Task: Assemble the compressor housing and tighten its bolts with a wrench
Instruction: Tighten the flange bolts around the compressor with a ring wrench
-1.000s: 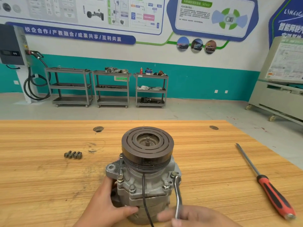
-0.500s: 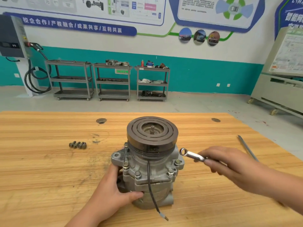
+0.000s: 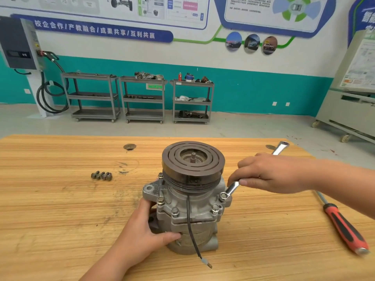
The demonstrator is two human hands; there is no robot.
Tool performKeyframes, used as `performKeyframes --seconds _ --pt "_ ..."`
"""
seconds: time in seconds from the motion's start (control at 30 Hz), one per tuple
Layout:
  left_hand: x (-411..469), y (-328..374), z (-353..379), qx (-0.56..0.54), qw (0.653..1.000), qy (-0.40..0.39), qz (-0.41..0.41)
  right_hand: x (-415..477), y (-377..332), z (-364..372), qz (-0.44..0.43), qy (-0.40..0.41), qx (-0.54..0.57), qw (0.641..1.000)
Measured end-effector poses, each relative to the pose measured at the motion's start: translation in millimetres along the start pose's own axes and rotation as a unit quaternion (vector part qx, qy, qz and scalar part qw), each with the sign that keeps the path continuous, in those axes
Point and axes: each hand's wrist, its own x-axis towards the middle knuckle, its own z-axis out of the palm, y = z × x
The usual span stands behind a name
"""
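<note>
Worktop (image 3: pixel 50 209) room lies mostly to your left, a broad stretch of wood where a small cluster of loose bolts (image 3: pixel 101 176) sits well apart from the compressor (image 3: pixel 190 201). The compressor stands upright near the middle with its pulley (image 3: pixel 192 159) on top, and the far edge of the wood runs just behind it. On your right the space is tighter: the edge slants in, and a red-handled screwdriver (image 3: pixel 343 226) lies along it, handle toward you. Your left hand (image 3: pixel 142 234) grips the lower housing from the left, thumb laid across the front. Your right hand (image 3: pixel 269 173) is closed around the wrench (image 3: pixel 233 187), whose ring end sits on the bolt (image 3: pixel 223 195) at the right flange while its shaft angles up and away to the right. A black wire (image 3: pixel 190 230) hangs down the front of the housing, its tip resting on the wood near you. The left fingers go behind the casting and are hidden, so you cannot tell how far round they reach. The middle of the wrench is buried in your right fist, and its open end pokes out beyond. Your right forearm covers part of the screwdriver shaft. Both forearms and the near edge of the wood are cut off by the frame.
</note>
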Motion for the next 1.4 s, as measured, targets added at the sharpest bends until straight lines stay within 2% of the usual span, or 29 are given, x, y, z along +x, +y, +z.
performKeyframes --seconds 0.2,0.27,0.3,0.33,0.4,0.47,0.53,0.57,0.6,0.63,0.7,0.73,0.77,0.8,0.87,0.93,1.13,1.23,1.4 --pt "0 -2 0 -0.005 1.000 -0.004 0.005 0 -4 -7 0.049 -0.048 0.069 0.995" --pt "0 -3 0 -0.009 1.000 -0.009 0.006 -8 -10 -7 0.095 -0.097 0.154 0.979" --pt "0 -2 0 -0.009 1.000 -0.011 0.007 -12 -15 -5 0.122 -0.122 0.257 0.951" --pt "0 -2 0 -0.008 1.000 -0.013 0.007 -15 -23 -2 0.149 -0.145 0.394 0.895" --pt "1 -2 0 -0.008 1.000 -0.015 0.007 -18 -43 8 0.181 -0.138 0.623 0.748" --pt "1 -2 -1 -0.008 1.000 -0.013 0.005 -20 -62 21 0.192 -0.070 0.737 0.644" --pt "0 -1 -1 -0.009 1.000 -0.013 0.001 -25 -76 30 0.174 -0.024 0.806 0.566" --pt "0 -1 -1 -0.010 1.000 -0.013 0.001 -30 -78 33 0.156 -0.018 0.819 0.552" --pt "0 -1 -1 -0.010 1.000 -0.012 0.000 -37 -79 35 0.149 -0.024 0.814 0.562" --pt "0 -1 -1 -0.009 1.000 -0.010 -0.001 -45 -77 37 0.148 -0.035 0.772 0.618" --pt "0 -1 -1 -0.009 1.000 -0.007 -0.002 -59 -71 38 0.125 -0.033 0.566 0.815" --pt "0 0 -1 -0.009 1.000 -0.007 -0.003 -62 -68 37 0.106 -0.023 0.445 0.889" --pt "0 0 -1 -0.008 1.000 -0.006 -0.003 -65 -63 39 0.088 -0.012 0.344 0.935" --pt "0 0 -1 -0.006 1.000 -0.006 -0.002 -68 -57 40 0.082 0.000 0.264 0.961" --pt "-1 0 -1 -0.004 1.000 -0.003 0.000 -69 -46 43 0.104 0.007 0.140 0.985" --pt "0 0 -1 0.001 1.000 0.000 -0.002 -64 -34 40 0.086 0.031 0.046 0.995" --pt "0 0 -1 0.009 1.000 -0.002 -0.002 -41 -1 23 0.032 0.095 -0.028 0.995" --pt "0 0 -1 0.002 1.000 -0.002 0.001 -32 2 18 0.022 0.087 0.004 0.996" --pt "0 -1 -1 0.003 1.000 -0.002 -0.001 -14 3 13 -0.005 0.055 -0.028 0.998"
